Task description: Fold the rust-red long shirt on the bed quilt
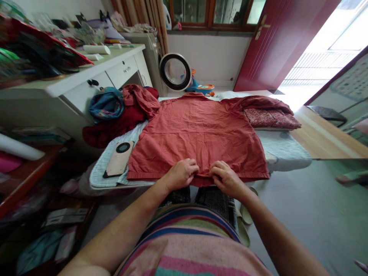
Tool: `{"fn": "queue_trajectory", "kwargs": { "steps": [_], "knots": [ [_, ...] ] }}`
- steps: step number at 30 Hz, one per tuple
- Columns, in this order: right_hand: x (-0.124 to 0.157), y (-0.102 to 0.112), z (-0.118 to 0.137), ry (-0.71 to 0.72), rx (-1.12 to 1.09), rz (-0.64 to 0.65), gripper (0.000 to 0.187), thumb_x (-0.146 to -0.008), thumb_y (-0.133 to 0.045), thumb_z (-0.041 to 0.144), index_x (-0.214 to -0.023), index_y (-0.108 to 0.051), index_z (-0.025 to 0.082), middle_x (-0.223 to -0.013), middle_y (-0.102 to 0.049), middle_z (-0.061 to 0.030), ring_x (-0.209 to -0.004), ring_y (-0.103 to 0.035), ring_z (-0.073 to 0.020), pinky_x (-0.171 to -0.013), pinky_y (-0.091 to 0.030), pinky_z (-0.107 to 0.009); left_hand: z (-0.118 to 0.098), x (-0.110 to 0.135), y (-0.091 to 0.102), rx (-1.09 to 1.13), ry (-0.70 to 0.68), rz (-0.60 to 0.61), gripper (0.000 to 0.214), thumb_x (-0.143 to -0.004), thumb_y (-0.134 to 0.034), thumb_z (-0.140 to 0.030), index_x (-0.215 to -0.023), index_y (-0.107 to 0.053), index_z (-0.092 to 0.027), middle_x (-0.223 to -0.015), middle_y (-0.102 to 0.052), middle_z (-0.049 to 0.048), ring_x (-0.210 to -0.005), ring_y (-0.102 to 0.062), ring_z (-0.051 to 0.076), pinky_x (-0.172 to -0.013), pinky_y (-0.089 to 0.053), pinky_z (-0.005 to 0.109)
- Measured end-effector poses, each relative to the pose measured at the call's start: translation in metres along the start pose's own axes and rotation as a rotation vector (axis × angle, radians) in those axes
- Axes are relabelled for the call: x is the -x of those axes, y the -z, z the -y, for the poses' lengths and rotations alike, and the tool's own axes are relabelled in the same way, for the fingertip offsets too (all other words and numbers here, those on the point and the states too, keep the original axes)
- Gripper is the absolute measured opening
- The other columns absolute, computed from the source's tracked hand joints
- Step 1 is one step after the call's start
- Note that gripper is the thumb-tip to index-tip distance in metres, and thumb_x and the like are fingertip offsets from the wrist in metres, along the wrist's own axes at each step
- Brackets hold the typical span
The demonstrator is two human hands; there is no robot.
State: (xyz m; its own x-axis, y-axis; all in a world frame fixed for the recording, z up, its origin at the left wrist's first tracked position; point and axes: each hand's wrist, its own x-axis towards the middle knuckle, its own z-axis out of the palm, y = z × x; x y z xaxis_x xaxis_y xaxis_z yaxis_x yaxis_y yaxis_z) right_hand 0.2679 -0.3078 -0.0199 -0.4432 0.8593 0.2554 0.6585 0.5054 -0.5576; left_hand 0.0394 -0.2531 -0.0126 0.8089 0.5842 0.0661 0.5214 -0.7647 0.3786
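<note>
brick-red long-sleeved cotton-looking shirt (198, 126) lies spread on the bench with the pale blue padded cloth cover (287, 147), collar at the far edge, hem at the near edge, next to the person's belly. left hand (181, 174) and right hand (227, 178) sit near each other at mid-hem, fingers curled, each clamped on a pinch of hem; thumbs partly hidden. hem middle dips over the bench edge between them.

sides: right sleeve rests on the folded dark-pink floral cloth (274, 118); left sleeve lies bunched on the dark red cloth heap (115, 130), beside the crumpled blue patterned cloth (107, 103). pale gold phone with black round camera ring (120, 156) is just beside the left hem corner.

to straighten the hem well, i'd keep tension even, both hands level, and work creases outward from centre. uneven pull would likely skew the body; bunched sleeve may drag. mind the phone.
</note>
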Motion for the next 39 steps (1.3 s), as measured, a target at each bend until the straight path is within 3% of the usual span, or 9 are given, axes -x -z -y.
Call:
{"fn": "queue_trajectory", "kwargs": {
  "steps": [5, 9, 12, 17, 25, 31, 39],
  "knots": [
    [0.002, -0.007, 0.004, 0.013, 0.026, 0.088, 0.022, -0.078, -0.05, 0.002, -0.086, -0.059, 0.021, -0.099, -0.056, -0.0048, -0.094, -0.049, -0.0196, -0.085, -0.04, -0.033, -0.01, 0.004, 0.0, -0.055, -0.03, 0.039, 0.012, -0.08, -0.059, -0.015, -0.091, -0.061, -0.02, -0.098, -0.058, 0.0052, -0.095, -0.051, 0.021, -0.084, -0.043, 0.032],
    [0.004, -0.004, 0.01, -0.008, 0.049, 0.137, 0.021, -0.074, -0.064, 0.013, -0.091, -0.056, 0.021, -0.103, -0.055, -0.0052, -0.097, -0.047, -0.0219, -0.088, -0.04, -0.036, -0.012, 0.006, -0.003, -0.018, -0.016, 0.089, 0.027, -0.074, -0.071, -0.027, -0.098, -0.059, -0.02, -0.102, -0.057, 0.0052, -0.095, -0.052, 0.022, -0.083, -0.045, 0.033],
    [0.003, -0.004, 0.012, -0.017, 0.063, 0.14, 0.021, -0.076, -0.067, 0.017, -0.094, -0.055, 0.021, -0.104, -0.055, -0.0057, -0.098, -0.047, -0.0223, -0.088, -0.04, -0.037, -0.01, 0.005, 0.0, 0.005, -0.006, 0.092, 0.02, -0.077, -0.067, -0.022, -0.095, -0.06, -0.02, -0.1, -0.059, 0.0052, -0.093, -0.055, 0.021, -0.083, -0.045, 0.032],
    [0.004, -0.01, 0.012, 0.018, 0.01, 0.065, 0.006, -0.087, -0.06, 0.017, -0.091, -0.059, 0.022, -0.107, -0.057, -0.0062, -0.101, -0.05, -0.0206, -0.089, -0.042, -0.037, -0.002, 0.004, 0.005, 0.246, 0.026, 0.082, 0.014, -0.088, -0.055, -0.022, -0.097, -0.065, -0.018, -0.094, -0.066, 0.0039, -0.087, -0.06, 0.016, -0.077, -0.045, 0.025],
    [0.003, -0.023, 0.021, 0.058, 0.122, -0.125, 0.012, -0.086, -0.06, 0.015, -0.09, -0.067, 0.025, -0.116, -0.057, -0.0074, -0.115, -0.047, -0.026, -0.1, -0.04, -0.046, -0.007, 0.003, 0.004, 0.385, 0.21, -0.092, 0.008, -0.086, -0.058, -0.024, -0.092, -0.06, -0.019, -0.074, -0.063, -0.0035, -0.068, -0.056, 0.011, -0.061, -0.04, 0.021],
    [-0.002, -0.029, 0.028, 0.082, 0.035, -0.16, 0.011, -0.092, -0.055, 0.018, -0.091, -0.064, 0.024, -0.114, -0.056, -0.008, -0.111, -0.049, -0.0236, -0.097, -0.043, -0.042, -0.011, 0.007, 0.004, 0.407, 0.156, -0.065, 0.007, -0.085, -0.056, -0.02, -0.089, -0.062, -0.02, -0.081, -0.066, -0.0015, -0.075, -0.059, 0.013, -0.067, -0.042, 0.022],
    [-0.001, -0.041, 0.016, 0.023, -0.055, -0.099, 0.008, -0.09, -0.055, 0.016, -0.088, -0.053, 0.023, -0.088, -0.058, -0.0038, -0.086, -0.052, -0.02, -0.079, -0.044, -0.035, -0.013, 0.008, -0.005, 0.169, 0.001, -0.008, 0.013, -0.08, -0.066, -0.025, -0.089, -0.06, -0.019, -0.087, -0.062, 0.0019, -0.081, -0.056, 0.017, -0.071, -0.042, 0.026]
  ]
}}
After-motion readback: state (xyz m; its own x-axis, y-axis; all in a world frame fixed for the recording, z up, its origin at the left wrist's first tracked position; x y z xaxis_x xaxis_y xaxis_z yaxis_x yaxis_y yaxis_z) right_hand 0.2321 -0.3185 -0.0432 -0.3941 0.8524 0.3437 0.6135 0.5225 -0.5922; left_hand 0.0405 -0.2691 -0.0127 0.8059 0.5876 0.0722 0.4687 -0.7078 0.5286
